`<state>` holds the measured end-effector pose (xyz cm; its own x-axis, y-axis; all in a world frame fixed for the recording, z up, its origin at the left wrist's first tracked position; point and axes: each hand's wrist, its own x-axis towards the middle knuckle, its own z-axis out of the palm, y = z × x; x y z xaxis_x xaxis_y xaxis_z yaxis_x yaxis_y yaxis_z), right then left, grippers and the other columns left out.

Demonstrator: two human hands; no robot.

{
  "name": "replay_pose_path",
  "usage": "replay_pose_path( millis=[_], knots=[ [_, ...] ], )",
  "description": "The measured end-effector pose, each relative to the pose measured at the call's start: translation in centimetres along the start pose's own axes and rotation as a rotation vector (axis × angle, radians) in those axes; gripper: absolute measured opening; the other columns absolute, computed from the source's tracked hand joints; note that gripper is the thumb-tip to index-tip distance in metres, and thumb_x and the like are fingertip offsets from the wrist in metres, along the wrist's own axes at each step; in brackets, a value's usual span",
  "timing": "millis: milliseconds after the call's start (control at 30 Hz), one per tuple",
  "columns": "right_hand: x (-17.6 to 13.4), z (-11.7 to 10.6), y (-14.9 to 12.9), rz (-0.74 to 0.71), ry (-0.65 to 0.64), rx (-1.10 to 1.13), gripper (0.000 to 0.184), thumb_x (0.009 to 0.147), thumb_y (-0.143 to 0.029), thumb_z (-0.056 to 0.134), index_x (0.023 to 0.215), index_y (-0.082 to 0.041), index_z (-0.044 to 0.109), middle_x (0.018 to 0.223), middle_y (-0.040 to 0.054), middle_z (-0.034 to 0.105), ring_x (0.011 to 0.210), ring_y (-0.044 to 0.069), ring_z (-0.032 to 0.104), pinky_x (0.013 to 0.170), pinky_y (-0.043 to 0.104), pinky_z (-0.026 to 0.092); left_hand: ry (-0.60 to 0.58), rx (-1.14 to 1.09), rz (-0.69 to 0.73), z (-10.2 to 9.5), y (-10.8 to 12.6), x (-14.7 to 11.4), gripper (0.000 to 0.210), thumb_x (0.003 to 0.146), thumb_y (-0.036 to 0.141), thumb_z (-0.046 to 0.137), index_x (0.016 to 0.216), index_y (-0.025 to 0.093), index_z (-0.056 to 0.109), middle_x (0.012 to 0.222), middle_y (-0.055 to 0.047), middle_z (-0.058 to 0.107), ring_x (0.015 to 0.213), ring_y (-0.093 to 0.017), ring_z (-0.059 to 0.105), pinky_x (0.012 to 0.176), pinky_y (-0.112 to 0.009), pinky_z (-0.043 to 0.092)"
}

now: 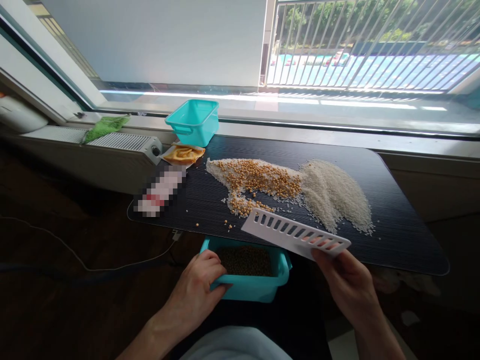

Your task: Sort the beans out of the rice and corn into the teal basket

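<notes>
My left hand (200,280) is closed on the near left rim of a turquoise plastic bin (250,289), held just below the table's front edge. Small dark grains (245,261) cover the bin's bottom. In my right hand (347,280) is a white slotted plastic strip (292,235), gripped near its right end. The strip slants over the table's front part, its left end close to a small cluster of yellow beans (243,205). Behind it a larger spread of yellow beans (258,175) lies on white rice, and a heap of white rice (335,195) adjoins it on the right.
A second turquoise bin (193,122) stands at the table's back left, beside an orange-and-white packet (184,154). A blurred-out item (161,192) lies on the dark table (397,225) at left. A radiator (123,142) with a green cloth (107,127) is further left. A white cable (123,270) hangs below.
</notes>
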<state>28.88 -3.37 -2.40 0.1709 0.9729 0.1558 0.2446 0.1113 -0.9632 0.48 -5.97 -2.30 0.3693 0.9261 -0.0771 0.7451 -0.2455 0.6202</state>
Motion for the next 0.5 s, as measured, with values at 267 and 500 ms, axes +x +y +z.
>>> replay_pose_path(
  millis=[267, 500],
  knots=[
    [2.9, 3.9, -0.7, -0.092, -0.142, -0.066, 0.016, 0.087, -0.032, 0.064, 0.097, -0.024, 0.075, 0.089, 0.0016, 0.077, 0.08, 0.019, 0.072, 0.075, 0.025, 0.058, 0.006, 0.092, -0.039, -1.1, -1.5, -1.2, 0.02, 0.08, 0.002, 0.055, 0.069, 0.015, 0.066, 0.083, -0.007, 0.067, 0.09, -0.023, 0.06, 0.081, -0.038, 0.052],
    [2.2, 3.1, -1.4, -0.079, -0.16, -0.075, 0.017, 0.086, -0.03, 0.065, 0.097, -0.024, 0.075, 0.091, 0.0019, 0.078, 0.084, 0.02, 0.074, 0.077, 0.026, 0.058, 0.028, 0.085, -0.058, -1.4, -2.3, -1.5, 0.021, 0.081, 0.003, 0.055, 0.072, 0.017, 0.068, 0.084, -0.006, 0.068, 0.091, -0.023, 0.06, 0.082, -0.038, 0.051]
  ],
)
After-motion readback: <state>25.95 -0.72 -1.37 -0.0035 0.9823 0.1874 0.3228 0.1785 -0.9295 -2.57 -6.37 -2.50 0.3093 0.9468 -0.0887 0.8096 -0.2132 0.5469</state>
